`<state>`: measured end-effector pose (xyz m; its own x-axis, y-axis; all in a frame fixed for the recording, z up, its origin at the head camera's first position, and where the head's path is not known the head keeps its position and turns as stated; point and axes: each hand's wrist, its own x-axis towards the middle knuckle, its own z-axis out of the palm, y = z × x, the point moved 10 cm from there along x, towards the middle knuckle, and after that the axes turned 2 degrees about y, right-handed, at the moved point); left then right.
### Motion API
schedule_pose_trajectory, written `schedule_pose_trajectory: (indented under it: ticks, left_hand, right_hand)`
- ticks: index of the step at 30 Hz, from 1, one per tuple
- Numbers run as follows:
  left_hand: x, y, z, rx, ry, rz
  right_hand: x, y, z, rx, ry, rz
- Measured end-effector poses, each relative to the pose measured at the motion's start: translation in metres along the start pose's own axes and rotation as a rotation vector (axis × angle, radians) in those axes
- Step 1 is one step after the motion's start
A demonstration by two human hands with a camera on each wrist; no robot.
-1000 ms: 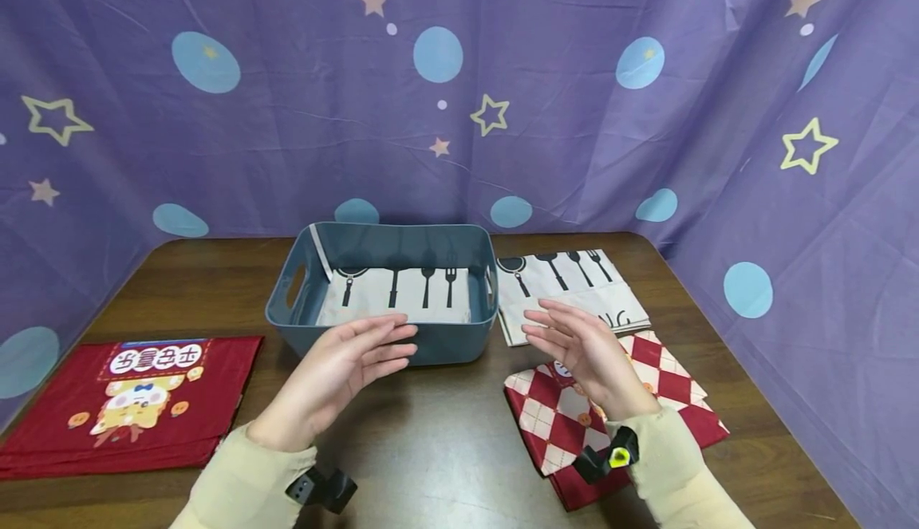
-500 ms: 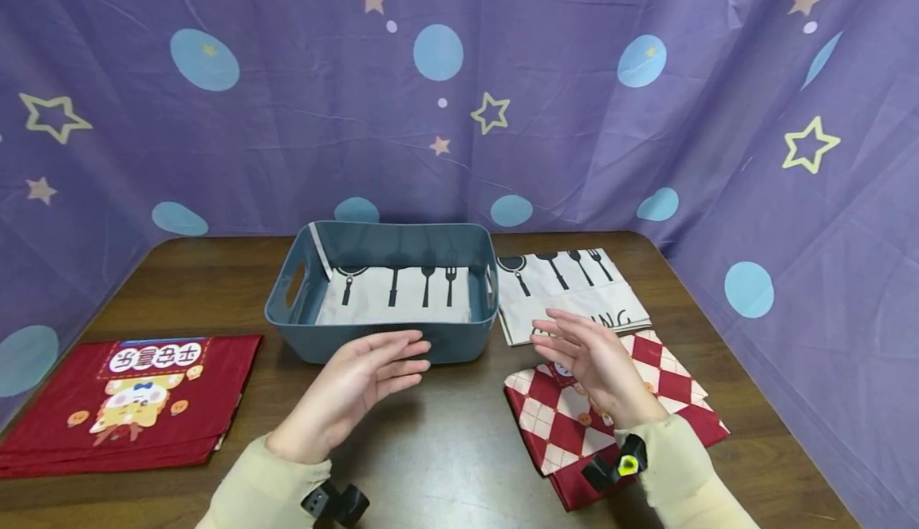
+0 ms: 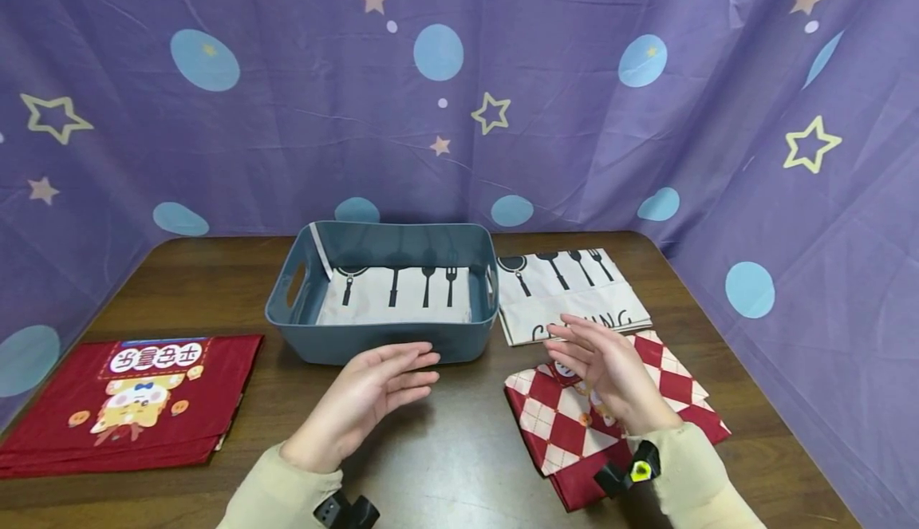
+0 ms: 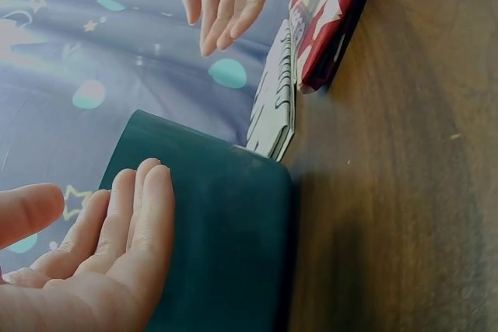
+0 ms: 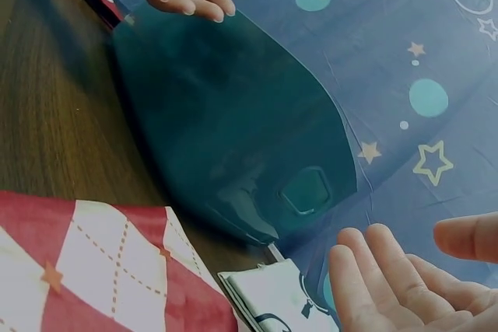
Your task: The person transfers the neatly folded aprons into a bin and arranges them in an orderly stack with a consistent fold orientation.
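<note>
My left hand [image 3: 366, 401] hovers in front of the blue-grey basket [image 3: 388, 343], its fingers loosely extended and holding nothing. A folded white cloth [image 3: 412, 298] printed with black kitchen utensils lies inside that basket. Over the folded red-and-cream checked cloth [image 3: 549, 421] hangs my right hand [image 3: 610, 369], likewise relaxed and holding nothing; it covers part of the cloth's print. The left wrist view shows the left palm [image 4: 101, 270] beside the basket wall [image 4: 226, 239]. In the right wrist view the right fingers [image 5: 389, 262] are spread apart from the thumb.
Another folded white utensil-print cloth [image 3: 574, 294] lies right of the basket, just behind the checked one. At the left of the wooden table [image 3: 445, 465] is a folded dark red cloth [image 3: 143, 409] with a cartoon animal. A purple star-patterned curtain [image 3: 301, 138] hangs behind.
Both hands have drifted right and slightly toward me, the left one moving clear of the basket's upper front. The basket and cloths have stayed where they were.
</note>
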<state>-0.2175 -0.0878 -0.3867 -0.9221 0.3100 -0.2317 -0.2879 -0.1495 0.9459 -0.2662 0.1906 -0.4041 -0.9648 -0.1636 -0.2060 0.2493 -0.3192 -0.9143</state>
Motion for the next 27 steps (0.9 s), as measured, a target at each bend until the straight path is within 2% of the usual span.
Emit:
schedule_pose_trajectory:
  ticks: [10, 21, 27]
  left_hand:
    - [0.000, -0.008, 0.003, -0.011, 0.013, -0.001]
    - [0.004, -0.021, 0.011, -0.002, 0.009, -0.036]
    - [0.006, -0.022, 0.015, 0.004, 0.011, -0.043]
  right_hand:
    - [-0.005, -0.008, -0.007, -0.017, -0.029, -0.049]
    - [-0.008, -0.011, -0.016, 0.028, -0.050, -0.056]
    - [-0.008, -0.015, -0.019, 0.043, -0.057, -0.066]
